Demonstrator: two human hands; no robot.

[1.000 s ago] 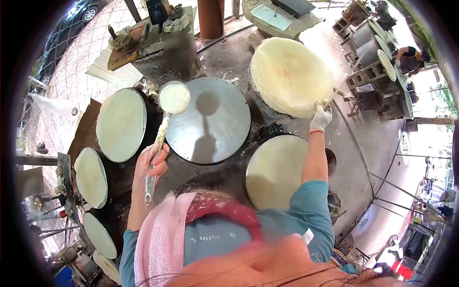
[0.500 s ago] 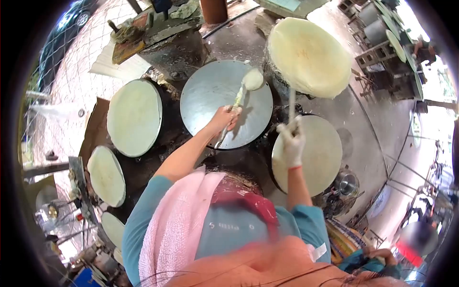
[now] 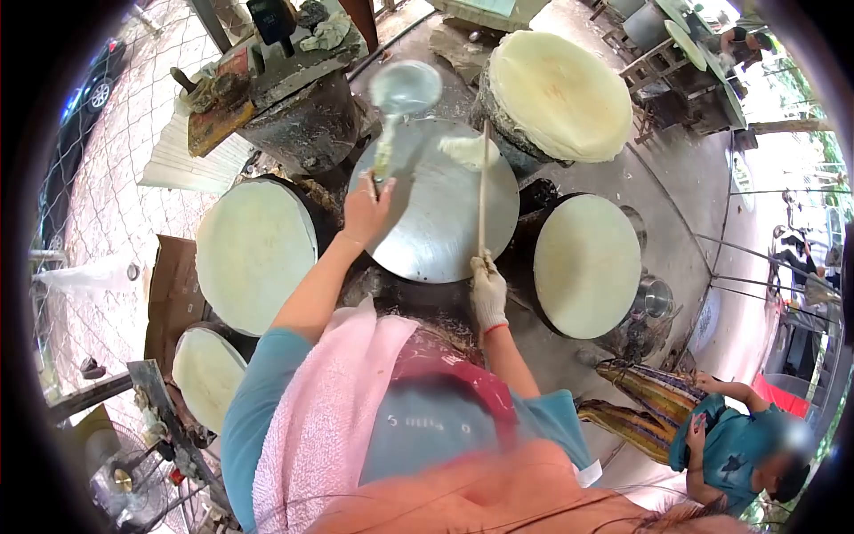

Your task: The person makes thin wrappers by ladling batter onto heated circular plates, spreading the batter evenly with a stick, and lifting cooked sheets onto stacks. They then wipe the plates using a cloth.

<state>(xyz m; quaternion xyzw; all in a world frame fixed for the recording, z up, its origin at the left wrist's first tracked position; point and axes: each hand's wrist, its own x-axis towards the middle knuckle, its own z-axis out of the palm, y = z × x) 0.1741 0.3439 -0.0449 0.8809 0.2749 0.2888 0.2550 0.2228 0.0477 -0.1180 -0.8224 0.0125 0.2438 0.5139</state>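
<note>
My left hand (image 3: 367, 212) is wrapped round the handle of a metal ladle (image 3: 406, 88), whose blurred bowl is over the far edge of a round metal plate (image 3: 427, 214). A patch of pale batter (image 3: 464, 152) lies on the plate's far right part. In a white glove, my right hand (image 3: 487, 283) grips a thin stick (image 3: 483, 196) that reaches across the plate to beside the batter. Pale round sheets cover the plates to the left (image 3: 256, 256) and right (image 3: 587, 265).
A stack of pale sheets (image 3: 560, 96) stands at the back right, and a cluttered stand (image 3: 302, 116) at the back left. A person in teal (image 3: 731, 445) is at the lower right. Another person (image 3: 740, 44) is far off at the upper right.
The ladle has swung left and away, and its bowl no longer shows a full load of batter. Batter now lies on the bare plate. My right hand has moved left with the stick, now over the plate.
</note>
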